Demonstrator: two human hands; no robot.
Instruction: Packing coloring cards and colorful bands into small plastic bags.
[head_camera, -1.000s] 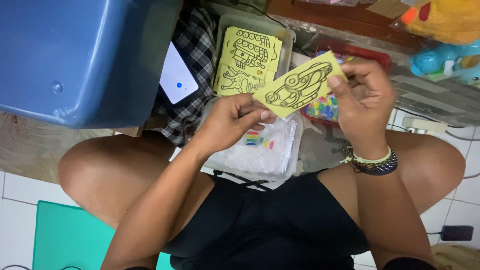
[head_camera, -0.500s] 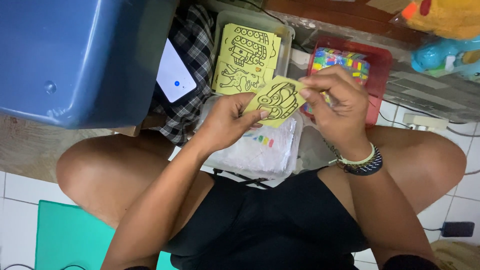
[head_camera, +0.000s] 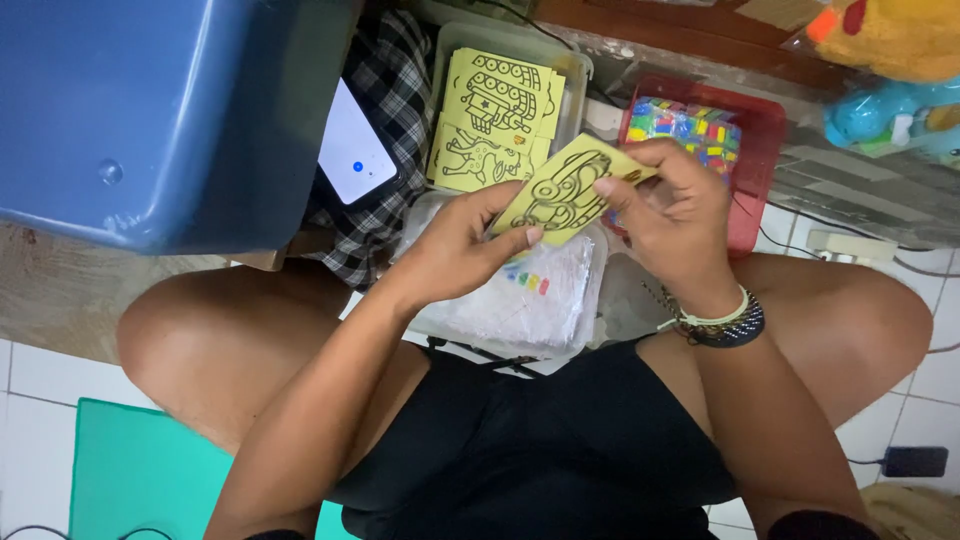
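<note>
A yellow card with a black line drawing (head_camera: 560, 192) is held above a clear plastic tray (head_camera: 520, 300). Left hand (head_camera: 462, 245) pinches its lower edge; right hand (head_camera: 672, 205) fingertips pick at its upper corner, seemingly peeling; a steady grip matters.

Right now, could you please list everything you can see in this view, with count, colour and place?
yellow card: one, black line drawing, held in both hands
card stack: yellow, in clear tray
red tray: one, holds multicoloured pieces
plastic bag: one, clear, on lap
phone: one, white screen, on checked cloth
blue tub: one, upper left
teal mat: one, lower left
left hand: grips card
right hand: pinches card, wristbands on wrist
</note>
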